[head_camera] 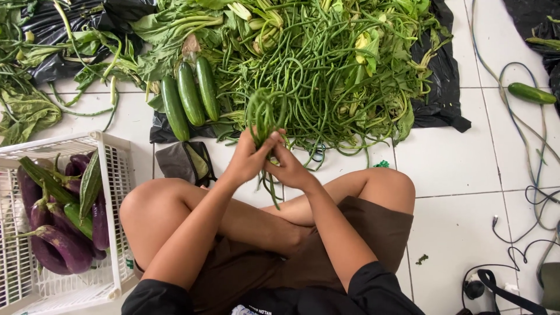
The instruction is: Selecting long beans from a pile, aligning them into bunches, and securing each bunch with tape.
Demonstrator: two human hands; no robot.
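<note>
Between both sets of curled fingers (274,143) sat a folded bundle of long beans (265,116), left hand (248,160) and right hand (289,169) clamped tight together above the crossed legs; beyond lay the big bean pile (326,70), three cucumbers (189,96) just left, eggplants in a white crate (114,175) near left

Folded green long-bean bundle (265,116), upright

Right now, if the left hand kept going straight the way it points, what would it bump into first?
The left hand holds a folded bundle of long beans with the right hand. It points up-right, so past that bundle it would probably meet the long bean pile on the floor, though depth is unclear.
</note>
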